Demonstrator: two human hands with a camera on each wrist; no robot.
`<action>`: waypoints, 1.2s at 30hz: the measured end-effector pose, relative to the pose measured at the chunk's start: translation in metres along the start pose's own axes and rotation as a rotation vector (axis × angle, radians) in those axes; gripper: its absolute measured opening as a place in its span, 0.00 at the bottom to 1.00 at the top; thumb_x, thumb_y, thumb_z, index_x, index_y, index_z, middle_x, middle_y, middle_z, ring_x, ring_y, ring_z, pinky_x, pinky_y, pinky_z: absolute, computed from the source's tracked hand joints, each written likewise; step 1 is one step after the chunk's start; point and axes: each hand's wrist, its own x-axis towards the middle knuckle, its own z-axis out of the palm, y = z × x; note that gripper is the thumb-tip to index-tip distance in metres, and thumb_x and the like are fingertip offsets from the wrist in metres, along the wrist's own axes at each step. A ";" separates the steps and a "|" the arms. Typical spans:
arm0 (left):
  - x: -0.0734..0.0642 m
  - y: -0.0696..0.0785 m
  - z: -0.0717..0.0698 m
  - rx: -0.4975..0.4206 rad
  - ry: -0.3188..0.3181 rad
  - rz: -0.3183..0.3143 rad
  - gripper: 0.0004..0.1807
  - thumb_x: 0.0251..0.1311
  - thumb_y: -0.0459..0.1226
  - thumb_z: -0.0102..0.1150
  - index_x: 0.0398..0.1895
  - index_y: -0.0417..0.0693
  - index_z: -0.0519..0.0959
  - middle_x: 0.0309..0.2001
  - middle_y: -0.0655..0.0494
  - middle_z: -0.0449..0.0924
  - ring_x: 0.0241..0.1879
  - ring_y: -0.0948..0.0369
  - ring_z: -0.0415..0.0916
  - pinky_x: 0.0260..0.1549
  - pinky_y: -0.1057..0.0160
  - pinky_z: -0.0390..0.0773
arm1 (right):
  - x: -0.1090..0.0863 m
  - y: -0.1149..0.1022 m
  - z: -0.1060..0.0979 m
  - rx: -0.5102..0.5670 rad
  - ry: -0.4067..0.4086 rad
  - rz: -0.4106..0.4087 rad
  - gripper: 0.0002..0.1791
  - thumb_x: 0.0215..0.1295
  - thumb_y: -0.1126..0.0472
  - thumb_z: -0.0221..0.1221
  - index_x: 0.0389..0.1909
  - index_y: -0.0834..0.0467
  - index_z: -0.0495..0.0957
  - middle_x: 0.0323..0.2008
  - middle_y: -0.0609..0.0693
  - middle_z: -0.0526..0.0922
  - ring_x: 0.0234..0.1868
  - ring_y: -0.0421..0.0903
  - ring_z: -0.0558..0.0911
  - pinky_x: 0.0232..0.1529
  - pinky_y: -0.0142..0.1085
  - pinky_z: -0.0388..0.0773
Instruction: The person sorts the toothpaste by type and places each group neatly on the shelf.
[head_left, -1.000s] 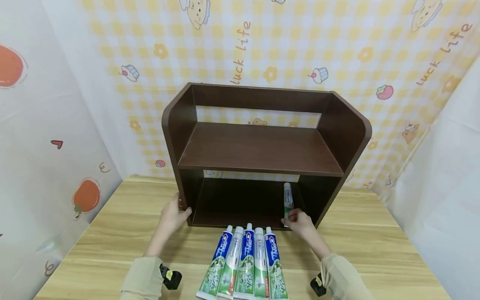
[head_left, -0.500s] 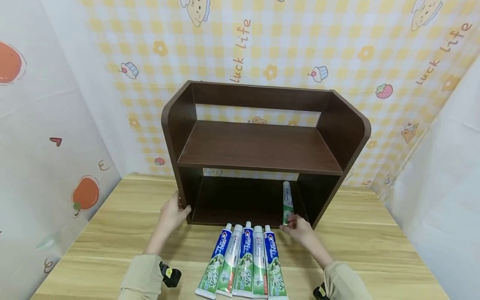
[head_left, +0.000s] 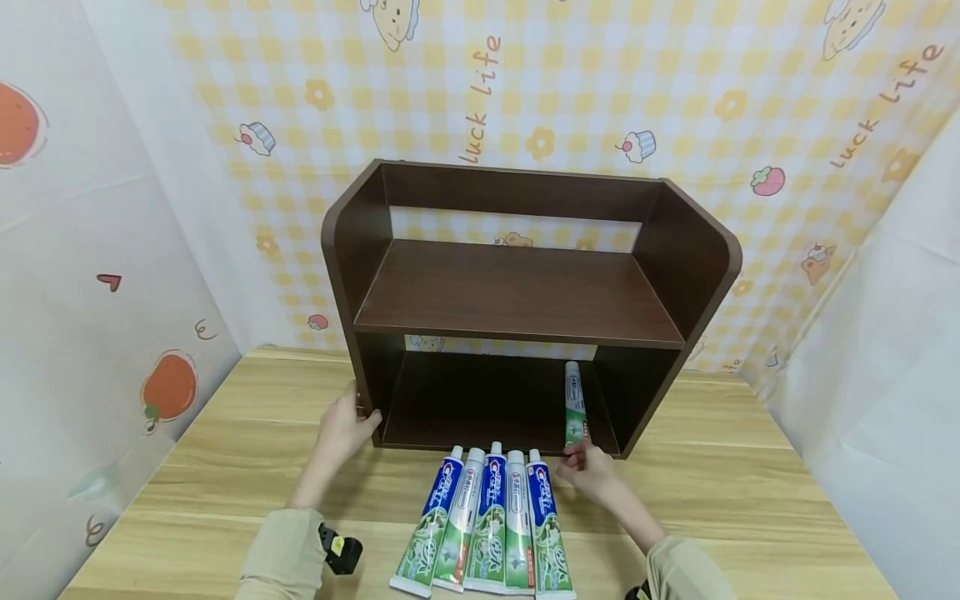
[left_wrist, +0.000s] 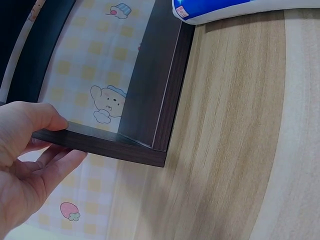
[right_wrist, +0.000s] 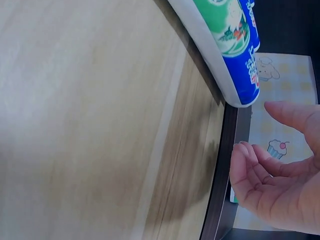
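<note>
A dark brown two-tier shelf (head_left: 517, 292) stands on the wooden table. My left hand (head_left: 343, 429) grips the front edge of its left side panel. The left wrist view shows the thumb (left_wrist: 50, 117) inside the panel and the fingers outside. A silver-and-green toothpaste tube (head_left: 574, 400) lies in the lower compartment near the right wall, cap toward the back. My right hand (head_left: 592, 473) is at the tube's near end, by the shelf's front lip. In the right wrist view, that hand (right_wrist: 280, 185) has thumb and loosely bent fingers apart, nothing between them.
Several toothpaste tubes fan out before the shelf, caps toward it. Blue-and-green ones, such as the middle tube (head_left: 491, 525), alternate with silver-and-green ones, such as another tube (head_left: 519, 525). A yellow checked cloth (head_left: 540, 83) hangs behind.
My right hand has drawn back toward the front lip and off the tube, uncovering more of its green end. My left hand stays on the side panel.
</note>
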 end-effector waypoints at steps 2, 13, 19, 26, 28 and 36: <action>0.000 0.000 0.000 -0.001 0.002 0.004 0.21 0.53 0.33 0.54 0.50 0.31 0.64 0.43 0.32 0.77 0.41 0.42 0.78 0.39 0.49 0.78 | -0.002 -0.001 0.002 0.038 -0.027 0.009 0.16 0.50 0.67 0.63 0.38 0.70 0.72 0.27 0.52 0.75 0.29 0.42 0.73 0.28 0.27 0.72; -0.001 -0.001 0.001 -0.008 0.009 0.005 0.20 0.53 0.32 0.54 0.49 0.32 0.64 0.42 0.32 0.77 0.41 0.42 0.78 0.40 0.49 0.78 | -0.008 0.005 0.008 0.069 -0.073 -0.005 0.16 0.51 0.66 0.62 0.37 0.70 0.71 0.28 0.53 0.75 0.30 0.42 0.72 0.29 0.27 0.72; -0.001 0.000 0.001 0.003 0.007 0.009 0.21 0.53 0.33 0.54 0.49 0.32 0.64 0.42 0.32 0.77 0.41 0.43 0.78 0.40 0.48 0.77 | -0.013 0.004 0.010 0.070 -0.103 0.007 0.16 0.52 0.65 0.61 0.39 0.70 0.71 0.29 0.53 0.75 0.31 0.43 0.73 0.31 0.26 0.74; -0.001 0.001 0.000 0.014 -0.012 -0.008 0.23 0.55 0.33 0.53 0.52 0.30 0.63 0.44 0.31 0.76 0.41 0.42 0.78 0.40 0.48 0.77 | -0.018 0.000 0.010 0.066 -0.105 0.003 0.18 0.51 0.64 0.62 0.40 0.71 0.71 0.30 0.54 0.75 0.32 0.44 0.74 0.34 0.31 0.76; -0.001 0.001 -0.001 0.019 -0.018 -0.015 0.25 0.55 0.34 0.53 0.53 0.29 0.62 0.44 0.30 0.75 0.41 0.42 0.78 0.40 0.48 0.77 | -0.019 0.000 0.010 0.073 -0.110 0.012 0.19 0.52 0.64 0.62 0.40 0.71 0.71 0.31 0.54 0.75 0.32 0.44 0.74 0.34 0.32 0.77; -0.001 0.000 0.000 0.013 -0.022 -0.012 0.24 0.55 0.33 0.53 0.53 0.30 0.62 0.45 0.31 0.75 0.42 0.42 0.77 0.40 0.49 0.77 | -0.024 0.000 0.012 0.078 -0.175 0.027 0.25 0.51 0.59 0.64 0.43 0.72 0.70 0.31 0.54 0.75 0.32 0.44 0.74 0.32 0.31 0.76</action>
